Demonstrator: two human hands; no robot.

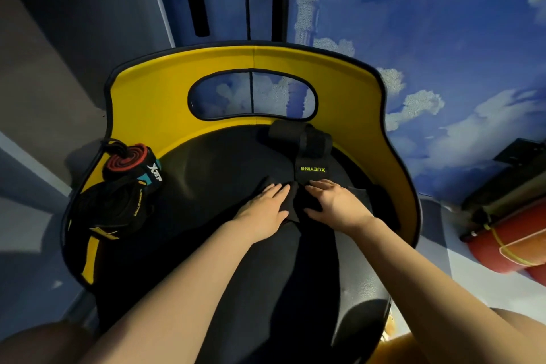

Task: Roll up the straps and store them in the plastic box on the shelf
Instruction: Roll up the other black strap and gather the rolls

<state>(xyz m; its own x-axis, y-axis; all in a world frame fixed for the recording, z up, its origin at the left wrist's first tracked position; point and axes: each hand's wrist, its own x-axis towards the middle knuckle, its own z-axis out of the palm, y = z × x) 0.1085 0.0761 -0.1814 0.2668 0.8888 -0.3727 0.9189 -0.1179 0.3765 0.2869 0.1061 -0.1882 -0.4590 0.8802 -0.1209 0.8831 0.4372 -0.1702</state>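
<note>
While both hands are lying flat with straight fingers, left hand and right hand are pressing on a black strap marked XUEYING, spread on the black seat of a yellow-backed chair. Its far end is sitting rolled near the backrest. Further left, a rolled red-and-black strap is resting on a bundle of black straps. No box is in view.
</note>
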